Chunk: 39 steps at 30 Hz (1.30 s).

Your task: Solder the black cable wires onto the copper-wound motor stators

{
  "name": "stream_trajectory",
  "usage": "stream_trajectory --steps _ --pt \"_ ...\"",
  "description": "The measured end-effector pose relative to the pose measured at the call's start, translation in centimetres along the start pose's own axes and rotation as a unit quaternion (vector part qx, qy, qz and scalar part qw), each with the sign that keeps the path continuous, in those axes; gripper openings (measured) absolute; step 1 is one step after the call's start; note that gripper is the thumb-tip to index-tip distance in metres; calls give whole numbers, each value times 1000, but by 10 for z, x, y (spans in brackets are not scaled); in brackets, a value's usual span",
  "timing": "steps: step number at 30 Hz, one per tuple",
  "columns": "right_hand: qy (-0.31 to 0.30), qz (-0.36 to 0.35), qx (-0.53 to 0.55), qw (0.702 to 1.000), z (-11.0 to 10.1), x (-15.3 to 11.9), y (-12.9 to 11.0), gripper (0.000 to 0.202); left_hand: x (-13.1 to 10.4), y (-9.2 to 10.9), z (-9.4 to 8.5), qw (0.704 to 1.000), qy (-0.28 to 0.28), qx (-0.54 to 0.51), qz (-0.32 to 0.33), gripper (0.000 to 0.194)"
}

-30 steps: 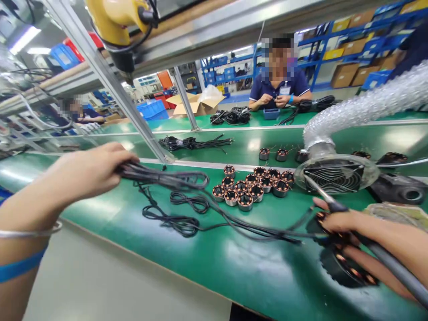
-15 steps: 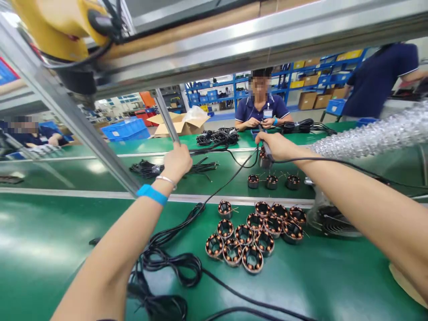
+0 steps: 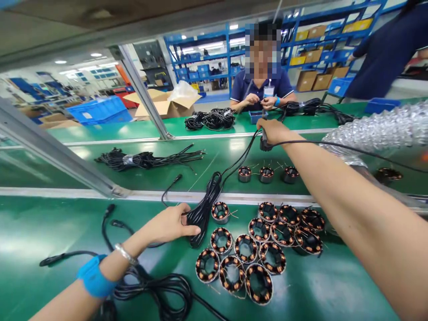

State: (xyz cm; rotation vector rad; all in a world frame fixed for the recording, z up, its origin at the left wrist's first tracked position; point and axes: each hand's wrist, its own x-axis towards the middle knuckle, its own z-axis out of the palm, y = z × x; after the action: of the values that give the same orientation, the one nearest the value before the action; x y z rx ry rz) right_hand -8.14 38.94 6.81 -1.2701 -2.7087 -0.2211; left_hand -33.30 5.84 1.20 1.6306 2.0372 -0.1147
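Note:
My left hand (image 3: 175,223) is closed around one end of a looped bundle of black cable (image 3: 209,200), low over the near green surface. Two strands rise from this bundle to my right hand (image 3: 274,131), which is raised over the middle strip and closed on the black cable (image 3: 249,141). A small dark piece (image 3: 265,143) shows just under the right fingers; I cannot make out its kind. From that hand a black cord (image 3: 334,144) runs off to the right. Copper-wound stator rings (image 3: 245,248) lie grouped right of my left hand.
Three more stators (image 3: 266,174) stand on the middle strip, near a tied cable bundle (image 3: 133,159). Loose cables (image 3: 167,285) lie at front left. A metal post (image 3: 60,147) and silver duct (image 3: 381,129) flank the workspace. Opposite, a co-worker (image 3: 261,89) handles something small above a blue tray (image 3: 256,117).
My left hand has let go of the metal post and come down to the near surface, where it grips the cable bundle. The right hand stays raised; the view has shifted.

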Motion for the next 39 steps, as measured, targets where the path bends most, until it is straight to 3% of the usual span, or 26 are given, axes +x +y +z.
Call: stream_trajectory --steps 3,5,7,9,11,14,17,19,22,25,27,29,33,35,39 --pt "-3 -9 5 1000 6 0 -4 55 -1 12 -4 999 -27 24 7 59" --pt "-2 -14 11 1000 9 1 -5 55 -3 18 -4 995 -24 92 -2 44" --pt "-3 -19 20 1000 12 1 -5 54 -4 21 -6 987 -3 162 -15 26" --pt "-3 -22 28 999 15 2 -4 52 -3 18 -15 975 33 218 -34 22" --pt "-2 -22 35 999 18 3 -3 52 1 14 -35 958 100 262 -64 25" --pt "-3 -9 41 999 23 4 2 54 15 13 -82 911 249 309 -109 30" --pt "-20 17 42 999 30 1 9 47 47 25 -125 885 346 293 -108 40" --pt "-40 38 41 998 37 -5 12 38 77 40 -137 880 383 264 -92 40" --pt "-74 77 33 994 49 -18 16 34 129 64 -123 894 387 219 -51 41" --pt "-107 116 22 987 58 -29 19 33 169 76 -87 932 308 189 15 39" --pt "-125 130 18 983 58 -31 19 32 182 72 -68 951 253 174 43 39" --pt "-138 137 17 981 53 -30 16 32 184 59 -59 960 224 161 37 36" --pt "-153 123 9 980 21 -24 3 32 165 38 -67 963 231 139 -13 38" --pt "-157 105 -5 982 -4 -23 -4 30 153 40 -70 964 231 127 -5 38" --pt "-138 49 -42 988 -64 -41 -11 19 138 64 -62 968 211 122 60 36"
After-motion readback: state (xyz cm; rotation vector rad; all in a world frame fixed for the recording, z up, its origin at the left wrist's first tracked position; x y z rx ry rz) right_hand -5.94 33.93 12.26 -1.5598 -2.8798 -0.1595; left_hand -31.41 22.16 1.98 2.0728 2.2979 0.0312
